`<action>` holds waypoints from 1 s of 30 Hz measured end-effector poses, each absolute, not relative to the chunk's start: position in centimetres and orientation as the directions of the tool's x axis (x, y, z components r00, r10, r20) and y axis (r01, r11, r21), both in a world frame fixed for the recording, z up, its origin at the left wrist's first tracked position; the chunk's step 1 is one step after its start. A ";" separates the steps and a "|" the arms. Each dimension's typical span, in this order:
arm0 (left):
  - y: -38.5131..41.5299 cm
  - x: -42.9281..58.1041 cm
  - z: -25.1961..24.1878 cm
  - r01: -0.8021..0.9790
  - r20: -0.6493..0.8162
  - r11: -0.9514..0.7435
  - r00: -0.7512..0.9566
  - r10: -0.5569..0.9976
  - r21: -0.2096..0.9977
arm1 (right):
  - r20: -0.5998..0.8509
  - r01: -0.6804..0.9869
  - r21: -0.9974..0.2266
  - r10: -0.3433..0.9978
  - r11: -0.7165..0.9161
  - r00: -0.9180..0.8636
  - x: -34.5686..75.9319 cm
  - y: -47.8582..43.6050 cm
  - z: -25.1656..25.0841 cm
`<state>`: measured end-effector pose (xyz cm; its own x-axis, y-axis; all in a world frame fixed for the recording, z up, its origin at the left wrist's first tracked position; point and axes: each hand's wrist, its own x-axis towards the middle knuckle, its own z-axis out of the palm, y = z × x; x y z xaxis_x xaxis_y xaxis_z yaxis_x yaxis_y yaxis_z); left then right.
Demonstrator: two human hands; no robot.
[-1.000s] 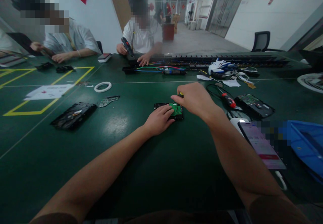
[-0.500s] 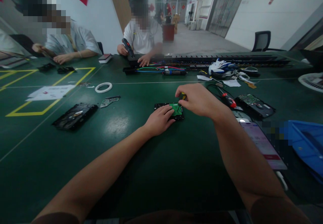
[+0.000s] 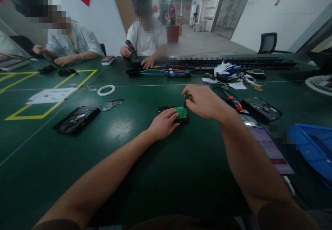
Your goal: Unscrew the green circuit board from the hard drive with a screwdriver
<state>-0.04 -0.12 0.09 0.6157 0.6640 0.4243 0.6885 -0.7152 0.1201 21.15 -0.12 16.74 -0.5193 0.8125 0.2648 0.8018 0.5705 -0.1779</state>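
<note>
- The hard drive (image 3: 181, 112) lies flat on the dark green table (image 3: 135, 168), straight ahead of the person and between the two hands.
- Its upper face carries a bright green circuit board, with a small pale mark near the far edge; any lettering is too small to read.
- A black frame borders the green, showing along the far edge and at the right end, with small light spots near the corners that are too blurred to identify.
- Much of the drive's left part is hidden under fingers.
- The left hand (image 3: 163, 123) rests on the drive, palm down, fingers extended over the top and thumb spread away from them along the near edge.
- The right hand (image 3: 203, 102) is closed around a screwdriver (image 3: 188, 96), pinching its handle between thumb and fingers.
- That handle is yellow and black, mostly covered by the hand; the thin dark shaft slants down to the green board, and whether its tip sits in a screw cannot be told.
- Beyond the right forearm, a red-and-black screwdriver (image 3: 234, 103) lies beside another drive (image 3: 262, 109), which shows a green board and a round hub.
</note>
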 end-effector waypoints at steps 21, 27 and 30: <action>-0.2 0.0 0.3 0.697 0.421 -0.707 0.609 0.672 0.120 | 0.308 0.749 -0.163 0.754 0.643 -0.580 21.2 0.5 16.5; -0.2 0.0 0.3 0.698 0.411 -0.708 0.616 0.672 0.110 | 0.323 0.722 -0.214 0.745 0.658 -0.583 21.5 0.3 16.5; -0.2 0.0 0.3 0.696 0.410 -0.710 0.618 0.670 0.111 | 0.277 0.760 -0.206 0.781 0.617 -0.559 21.3 -0.2 17.1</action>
